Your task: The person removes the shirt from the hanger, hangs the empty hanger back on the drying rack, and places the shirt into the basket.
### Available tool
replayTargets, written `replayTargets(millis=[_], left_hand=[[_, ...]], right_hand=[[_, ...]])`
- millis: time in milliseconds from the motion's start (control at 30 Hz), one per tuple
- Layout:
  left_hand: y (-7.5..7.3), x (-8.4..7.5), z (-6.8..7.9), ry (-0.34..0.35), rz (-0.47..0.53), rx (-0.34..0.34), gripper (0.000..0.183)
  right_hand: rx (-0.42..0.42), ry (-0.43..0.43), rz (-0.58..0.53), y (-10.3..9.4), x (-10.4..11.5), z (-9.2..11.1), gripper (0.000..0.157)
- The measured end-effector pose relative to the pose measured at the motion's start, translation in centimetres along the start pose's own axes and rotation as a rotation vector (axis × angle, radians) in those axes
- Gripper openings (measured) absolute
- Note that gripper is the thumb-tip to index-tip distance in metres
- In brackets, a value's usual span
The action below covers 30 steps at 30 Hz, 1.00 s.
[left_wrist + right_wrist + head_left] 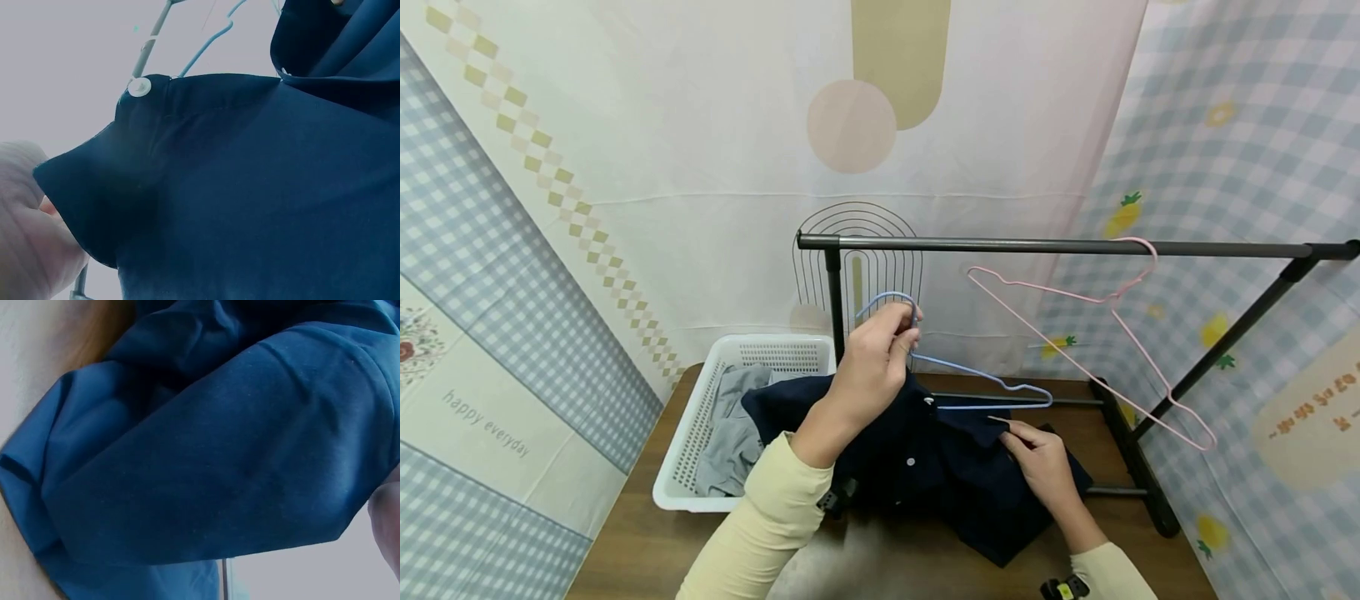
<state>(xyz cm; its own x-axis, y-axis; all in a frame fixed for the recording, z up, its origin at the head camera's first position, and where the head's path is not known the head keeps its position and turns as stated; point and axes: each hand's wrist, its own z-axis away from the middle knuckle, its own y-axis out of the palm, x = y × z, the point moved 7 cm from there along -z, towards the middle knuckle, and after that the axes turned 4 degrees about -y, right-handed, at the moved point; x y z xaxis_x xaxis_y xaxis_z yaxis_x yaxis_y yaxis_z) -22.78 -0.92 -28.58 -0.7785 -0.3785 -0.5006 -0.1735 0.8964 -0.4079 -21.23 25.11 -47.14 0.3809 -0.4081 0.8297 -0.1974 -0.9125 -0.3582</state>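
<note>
Desk: Who holds what?

Operator: From my remote seat, I see a person's left hand (874, 352) pinching the blue hanger (992, 407) at its hook, fingers curled against the thumb. The fingers of the right hand (1041, 464) pinch an edge of the shirt (940, 471), lower and to the right of the left fingers.

Desk: Why the hook?

Operator: I judge that a hold at the top steers the whole frame and leaves both arms unobstructed. One arm points right, above the right fingers and outside the cloth; the other is hidden, behind the shirt or within it, I cannot tell which.

Desk: And the right fingers?

Operator: They pull at the edge near the exposed arm's tip, which I take as keeping limp cloth spread. The shirt drapes below the left fingers and across to the right ones, over the surface (632, 550).

Desk: What surrounds them?

Operator: Left of the left fingers, the basket (696, 503) carries grey clothes (730, 442), probably set aside to give both hands room. Above the right fingers, the pink hanger (1060, 292) hooks over the rail (970, 244), within easy reach, I'd say.
</note>
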Motion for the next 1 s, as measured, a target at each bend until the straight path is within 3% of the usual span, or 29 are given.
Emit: replayTargets(millis=[167, 300, 633, 867, 1000], left_hand=[[0.8, -0.3, 0.0, 0.031, -0.007, 0.02, 0.006], [1.0, -0.2, -0.1, 0.028, -0.004, 0.019, 0.005], [1.4, 0.1, -0.2, 0.017, -0.018, 0.027, 0.005], [1.7, 0.4, 0.0, 0.01, -0.03, 0.042, 0.006], [1.7, 0.6, 0.0, 0.01, -0.038, 0.046, 0.006]], right_hand=[[0.019, 0.044, 0.032, -0.3, 0.4, 0.4, 0.009], [0.05, 0.017, 0.047, -0.3, 0.8, 0.7, 0.011], [0.116, -0.069, 0.056, 0.8, -2.2, 0.7, 0.021], [0.199, -0.239, 0.176, 1.3, -0.3, 0.2, 0.03], [0.194, -0.354, 0.251, 0.8, 1.5, -0.1, 0.032]])
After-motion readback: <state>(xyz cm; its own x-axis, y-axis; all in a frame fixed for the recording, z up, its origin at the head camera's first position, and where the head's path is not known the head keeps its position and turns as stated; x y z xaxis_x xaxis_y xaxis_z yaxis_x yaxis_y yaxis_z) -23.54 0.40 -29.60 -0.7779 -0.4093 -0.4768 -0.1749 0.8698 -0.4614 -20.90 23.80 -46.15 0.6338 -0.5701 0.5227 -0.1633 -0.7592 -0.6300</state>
